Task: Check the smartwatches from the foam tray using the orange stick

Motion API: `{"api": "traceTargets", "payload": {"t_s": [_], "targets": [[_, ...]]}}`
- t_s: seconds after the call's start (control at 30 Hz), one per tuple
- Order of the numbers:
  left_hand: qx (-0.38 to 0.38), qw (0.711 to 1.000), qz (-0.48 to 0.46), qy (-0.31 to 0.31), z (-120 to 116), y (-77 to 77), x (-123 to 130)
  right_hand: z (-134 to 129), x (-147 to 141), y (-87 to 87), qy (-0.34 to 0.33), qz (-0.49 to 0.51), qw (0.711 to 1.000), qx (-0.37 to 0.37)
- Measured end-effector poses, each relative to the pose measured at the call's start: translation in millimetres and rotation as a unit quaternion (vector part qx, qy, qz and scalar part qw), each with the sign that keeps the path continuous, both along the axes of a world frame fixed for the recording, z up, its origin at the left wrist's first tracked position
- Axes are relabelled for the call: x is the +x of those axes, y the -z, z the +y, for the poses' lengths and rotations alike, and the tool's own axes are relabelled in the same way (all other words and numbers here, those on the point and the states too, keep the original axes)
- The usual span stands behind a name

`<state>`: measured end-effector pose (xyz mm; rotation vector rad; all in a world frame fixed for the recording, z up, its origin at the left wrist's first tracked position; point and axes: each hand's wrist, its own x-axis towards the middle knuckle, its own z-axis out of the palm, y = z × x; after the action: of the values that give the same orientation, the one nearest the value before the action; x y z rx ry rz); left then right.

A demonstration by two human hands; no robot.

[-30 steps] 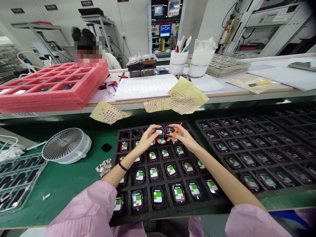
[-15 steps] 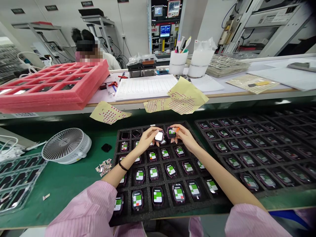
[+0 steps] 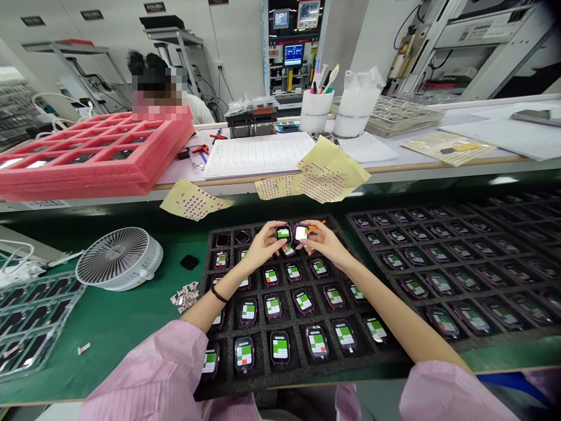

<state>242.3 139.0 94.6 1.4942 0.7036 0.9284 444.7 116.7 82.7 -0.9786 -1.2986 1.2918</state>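
Observation:
Above the far rows of a black foam tray [image 3: 258, 379], my left hand [image 3: 264, 245] is closed on a smartwatch body [image 3: 283, 233] whose screen shows green and white blocks. Close beside it, my right hand [image 3: 324, 241] grips a second smartwatch body [image 3: 301, 233] with a mostly white screen. A thin orange tool [image 3: 316, 226] also sticks out from the right fingers; its kind is hard to make out. Below both hands, the tray's compartments hold several more watches, most with lit green and white screens, a few with a red block.
A second foam tray of watches [image 3: 438, 263] lies to the right. On the left are a white fan [image 3: 118, 260], a black square piece [image 3: 189, 262], small scraps [image 3: 185, 297] and a clear tray [image 3: 35, 327]. Yellow dotted sheets [image 3: 195, 200] hang from the shelf edge. A person [image 3: 160, 88] sits beyond.
The left watch's screen has gone from white to green and white, and the right one's from green to mostly white. Both hands have shifted slightly, bringing the watches a little higher.

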Motion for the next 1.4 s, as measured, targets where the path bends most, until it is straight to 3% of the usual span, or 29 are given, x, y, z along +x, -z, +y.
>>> {"api": "traceTargets", "payload": {"t_s": [0.27, 0.83, 1.4], "targets": [[-0.017, 0.999, 0.029, -0.038, -0.6, -3.3, 0.6, -0.3, 1.0, -2.3, 0.028, 0.009, 1.0, -0.007], [-0.031, 0.999, 0.016, -0.021, -2.1, -5.5, 0.6, 0.6, 1.6, -0.5, 0.068, -0.008, 0.998, -0.01], [-0.005, 1.0, 0.007, -0.01, 1.6, 3.6, 0.8, 0.8, 0.1, 0.6, 0.02, -0.013, 1.0, 0.001]]}}
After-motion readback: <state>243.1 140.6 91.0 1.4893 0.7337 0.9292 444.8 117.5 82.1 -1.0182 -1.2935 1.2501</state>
